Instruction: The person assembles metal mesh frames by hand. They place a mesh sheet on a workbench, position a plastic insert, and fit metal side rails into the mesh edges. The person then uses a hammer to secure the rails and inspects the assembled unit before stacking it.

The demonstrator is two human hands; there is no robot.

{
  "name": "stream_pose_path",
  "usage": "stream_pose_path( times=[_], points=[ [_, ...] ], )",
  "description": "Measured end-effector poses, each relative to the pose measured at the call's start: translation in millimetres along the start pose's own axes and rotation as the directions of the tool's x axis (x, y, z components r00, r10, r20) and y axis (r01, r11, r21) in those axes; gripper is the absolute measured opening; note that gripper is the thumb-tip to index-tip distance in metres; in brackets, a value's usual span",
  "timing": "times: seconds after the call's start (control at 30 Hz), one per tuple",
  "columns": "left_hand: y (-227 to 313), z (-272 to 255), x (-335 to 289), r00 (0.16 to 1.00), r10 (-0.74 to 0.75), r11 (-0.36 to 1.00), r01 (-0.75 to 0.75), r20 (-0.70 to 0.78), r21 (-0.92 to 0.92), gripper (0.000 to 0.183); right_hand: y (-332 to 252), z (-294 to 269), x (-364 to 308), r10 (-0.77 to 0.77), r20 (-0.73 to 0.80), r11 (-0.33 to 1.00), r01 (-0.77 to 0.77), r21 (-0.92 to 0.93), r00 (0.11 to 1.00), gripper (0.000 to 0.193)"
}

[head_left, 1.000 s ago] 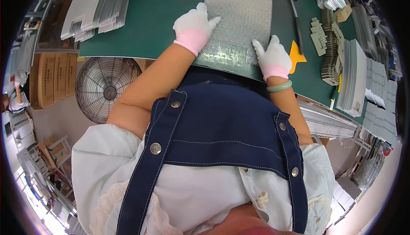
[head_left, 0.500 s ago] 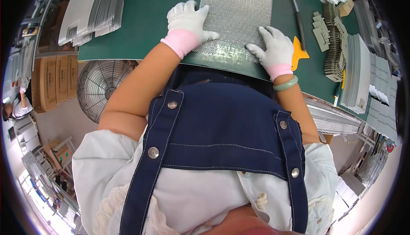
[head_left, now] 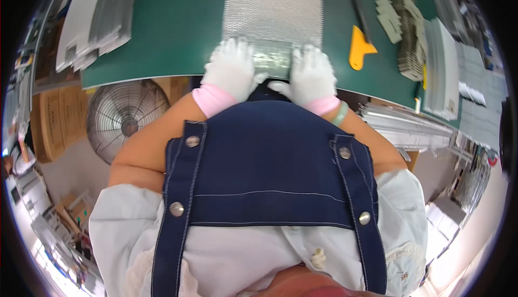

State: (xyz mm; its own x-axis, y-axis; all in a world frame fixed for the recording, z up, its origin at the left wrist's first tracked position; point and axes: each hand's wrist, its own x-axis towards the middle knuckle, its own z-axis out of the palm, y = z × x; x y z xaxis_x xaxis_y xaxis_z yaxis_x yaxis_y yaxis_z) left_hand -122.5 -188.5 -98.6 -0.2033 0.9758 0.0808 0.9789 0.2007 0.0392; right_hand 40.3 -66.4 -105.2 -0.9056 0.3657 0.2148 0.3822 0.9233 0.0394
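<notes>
A silvery metal mesh sheet [head_left: 272, 8] lies flat on the green tabletop [head_left: 172, 21], running away from me. Between the gloved hands a shiny, translucent band [head_left: 271, 56] shows at the table's near edge. My left hand [head_left: 229, 73], in a white glove with a pink cuff, rests at the left corner of the mesh, fingers stretched forward. At the right corner, my right hand [head_left: 313, 75] lies likewise, fingers extended, a pale green bangle behind its cuff. Both thumbs point inward along the table edge. Neither hand visibly grips anything.
Stacked mesh panels [head_left: 110, 21] lie at the left. Right of the sheet are a yellow scraper [head_left: 358, 48], a black tool handle [head_left: 358, 8], grey-green notched pieces [head_left: 388, 19] and stacked pale panels [head_left: 441, 70]. A floor fan [head_left: 128, 121] and cartons [head_left: 59, 116] stand below left.
Both hands have drawn back toward me to the table edge and closer together. The view has shifted, and the mesh sheet appears farther left, still flat.
</notes>
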Motion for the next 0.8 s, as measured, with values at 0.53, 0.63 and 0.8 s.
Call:
stream_pose_path(
  times=[0.53,0.63,0.8],
  points=[
    [10.1,-31.7,-57.6,0.896,-0.384,0.661,0.434,0.222,-0.612,0.039,219.8,0.6,42.1,0.629,0.28,0.778,-0.591,-0.214,0.725,0.04],
    [7.0,-10.2,-58.0,0.725,-0.241,0.03,0.67,0.645,-0.742,0.068,206.4,-11.9,26.5,0.607,0.166,0.793,-0.58,-0.184,0.777,0.033],
    [8.5,31.5,-45.0,0.713,-0.16,-0.502,0.537,0.683,-0.678,0.074,198.0,-39.2,2.2,0.551,-0.343,0.834,-0.485,0.264,0.761,0.029]
  ],
)
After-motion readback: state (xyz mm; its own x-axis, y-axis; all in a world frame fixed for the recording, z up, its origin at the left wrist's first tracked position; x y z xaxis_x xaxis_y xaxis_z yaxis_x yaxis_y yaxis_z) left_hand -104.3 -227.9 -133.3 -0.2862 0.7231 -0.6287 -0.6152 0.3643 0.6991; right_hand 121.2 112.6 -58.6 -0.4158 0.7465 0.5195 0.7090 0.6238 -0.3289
